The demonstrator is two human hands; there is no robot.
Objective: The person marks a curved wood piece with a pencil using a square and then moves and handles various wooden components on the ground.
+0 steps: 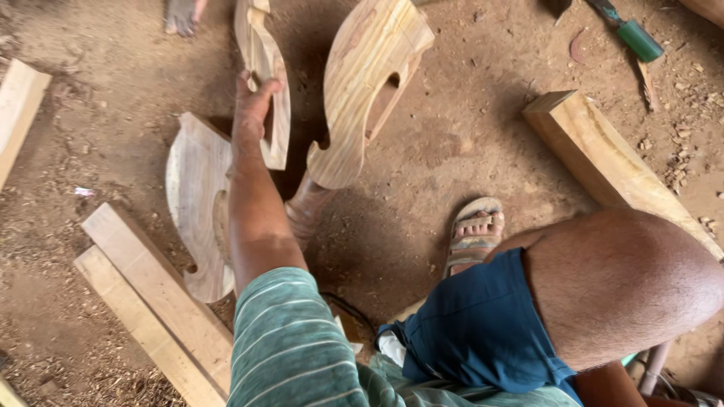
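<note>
Knee point(618, 286) and striped sleeve point(294, 347) sit closest. My left grip point(253, 105) is wrapped around a carved leg point(265, 83), likely steadying the stand upright; two more legs point(369, 83) flank it. Planks point(151, 309) lie below-left on the dirt floor point(452, 151). Right grip unseen.

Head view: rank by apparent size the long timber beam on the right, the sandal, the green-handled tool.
1. Timber beam, clearly largest.
2. Sandal.
3. Green-handled tool, partly cut off by the frame edge, so its rank below the sandal is unsure.
</note>
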